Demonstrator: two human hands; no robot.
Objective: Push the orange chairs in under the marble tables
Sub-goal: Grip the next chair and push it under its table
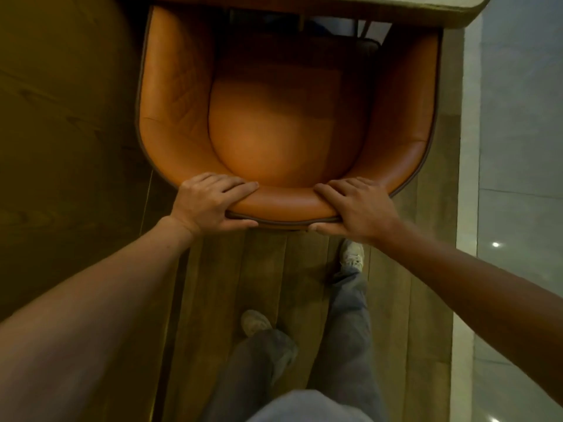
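Orange leather tub chair with curved padded back, seen from above, front edge tucked beneath the pale rounded-corner table top. Left hand and right hand each clamp the backrest rim, fingers over the top, thumbs under. Person's grey trousers and pale shoes stand on brown wooden floorboards.

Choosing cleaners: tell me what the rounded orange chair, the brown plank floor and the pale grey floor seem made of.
Rounded orange chair: likely leather or faux leather, soft sheen, fine creases, piped rim. Brown plank floor: wood or wood-look boards, matte, long joints, faint grain. Pale grey floor: probably polished tile or stone; it mirrors a light spot.
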